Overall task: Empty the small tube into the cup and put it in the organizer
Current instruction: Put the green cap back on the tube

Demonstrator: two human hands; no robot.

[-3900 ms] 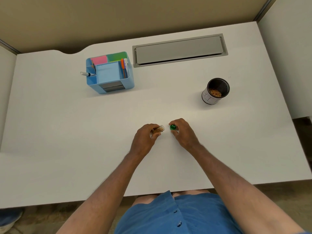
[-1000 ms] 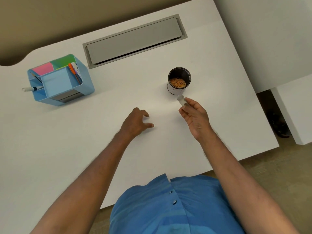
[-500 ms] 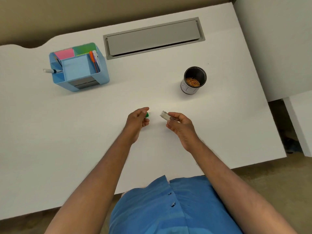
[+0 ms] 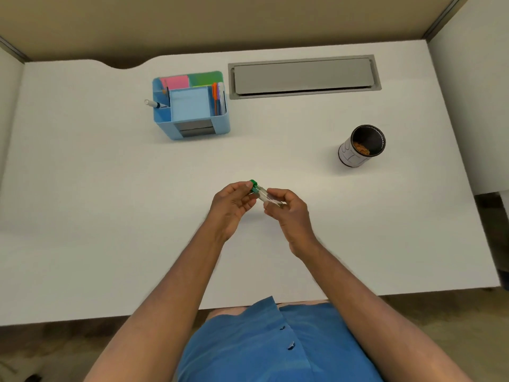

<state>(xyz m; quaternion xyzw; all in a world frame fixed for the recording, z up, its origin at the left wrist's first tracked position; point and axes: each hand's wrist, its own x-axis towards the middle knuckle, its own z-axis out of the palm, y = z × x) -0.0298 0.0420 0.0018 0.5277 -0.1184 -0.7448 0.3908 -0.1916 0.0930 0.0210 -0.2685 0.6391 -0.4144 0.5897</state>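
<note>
1. Cap back at the tube's mouth: green cap (image 4: 254, 186) and small tube (image 4: 266, 196) apart half a second ago, now joined between both hands near desk centre.
2. Left hand (image 4: 232, 204) pinching the cap at the tube's 10 o'clock end, fingertips curled around it; right hand (image 4: 286, 209) pinching the clear barrel at the 4 o'clock end.
3. Tube looking clear and empty, held just above the white desk (image 4: 110, 188), not resting on it.
4. Cup (image 4: 360, 146) upright at 2 o'clock from the hands, well apart, orange-brown bits visible inside; pour judged finished.
5. Organizer (image 4: 191, 106) at 11 o'clock from the hands, well apart, with sticky notes and pens in its outer slots; which compartment suits the tube, hard to tell.
6. Likely remaining: seat the cap fully, then carry the tube over to 11 o'clock and drop it in.
</note>
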